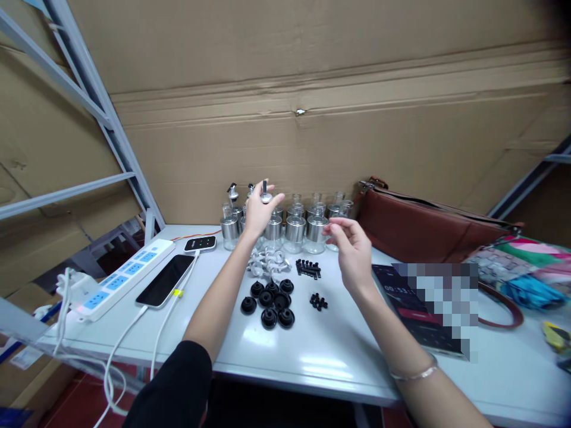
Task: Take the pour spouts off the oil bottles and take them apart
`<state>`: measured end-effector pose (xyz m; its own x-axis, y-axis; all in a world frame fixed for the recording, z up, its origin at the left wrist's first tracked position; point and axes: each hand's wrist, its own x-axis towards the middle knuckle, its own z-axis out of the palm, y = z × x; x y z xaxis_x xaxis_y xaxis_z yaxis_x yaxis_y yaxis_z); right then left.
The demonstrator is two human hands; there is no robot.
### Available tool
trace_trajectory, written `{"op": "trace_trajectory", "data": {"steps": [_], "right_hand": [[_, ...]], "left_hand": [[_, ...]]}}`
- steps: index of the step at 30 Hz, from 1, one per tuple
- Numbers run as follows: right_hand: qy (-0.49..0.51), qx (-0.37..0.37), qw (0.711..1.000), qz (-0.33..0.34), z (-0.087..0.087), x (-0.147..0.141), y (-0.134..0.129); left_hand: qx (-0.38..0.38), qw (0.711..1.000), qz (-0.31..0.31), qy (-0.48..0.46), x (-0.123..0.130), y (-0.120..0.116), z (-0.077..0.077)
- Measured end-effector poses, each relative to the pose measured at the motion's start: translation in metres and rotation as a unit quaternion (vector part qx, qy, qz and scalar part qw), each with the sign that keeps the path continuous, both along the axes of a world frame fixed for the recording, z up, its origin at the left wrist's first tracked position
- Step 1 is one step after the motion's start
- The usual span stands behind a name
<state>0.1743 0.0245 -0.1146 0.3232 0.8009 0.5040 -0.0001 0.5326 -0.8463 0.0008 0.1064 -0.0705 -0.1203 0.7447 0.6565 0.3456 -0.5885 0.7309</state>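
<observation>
My left hand (259, 213) reaches to the back row, its thumb and fingers around a metal pourer stopper (266, 198) with an upright black lever. Below it stand glass bottles (295, 230) with silver metal bands; at the left end, two pourers with black levers show on or behind other bottles. My right hand (352, 249) hovers right of the bottles, its thumb and fingers curled together; whatever they hold is too small to make out. Between my arms lie shiny metal pourer parts (270, 263), black ridged stoppers (268, 317), black levers (308, 268) and small black caps (318, 302).
A power strip (120, 279), a phone (166, 280) and a small white device (200, 244) with cables occupy the left side. At right are a brown bag (423, 229), a tablet showing a timer (401, 303) and colourful cloth (530, 279). Cardboard (267, 137) stands behind.
</observation>
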Motion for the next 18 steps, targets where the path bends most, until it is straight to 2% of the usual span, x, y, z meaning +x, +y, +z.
{"op": "trace_trajectory", "data": {"steps": [1, 3, 5, 7, 10, 13, 18], "right_hand": [[-0.007, 0.015, 1.0, -0.021, 0.001, 0.001, -0.002], [-0.051, 0.048, 0.995, -0.065, 0.003, 0.002, -0.005], [-0.139, 0.096, 0.982, -0.089, 0.003, 0.002, -0.009], [-0.235, 0.152, 0.957, -0.076, 0.002, 0.0, -0.012], [-0.32, 0.21, 0.922, -0.048, 0.0, -0.004, -0.015], [-0.356, 0.225, 0.905, -0.059, -0.002, -0.005, -0.015], [-0.423, 0.264, 0.863, -0.077, -0.006, -0.005, -0.013]], "left_hand": [[0.016, 1.0, -0.014, 0.016, 0.001, -0.011, 0.01], [-0.006, 0.996, -0.049, 0.076, 0.003, -0.035, 0.023], [-0.011, 0.984, -0.063, 0.163, 0.005, -0.06, 0.024], [-0.024, 0.967, -0.083, 0.239, 0.006, -0.08, 0.015], [-0.063, 0.95, -0.1, 0.29, 0.006, -0.097, -0.007], [-0.077, 0.944, -0.093, 0.306, 0.007, -0.102, -0.024], [-0.03, 0.931, -0.08, 0.354, 0.011, -0.1, -0.039]]}}
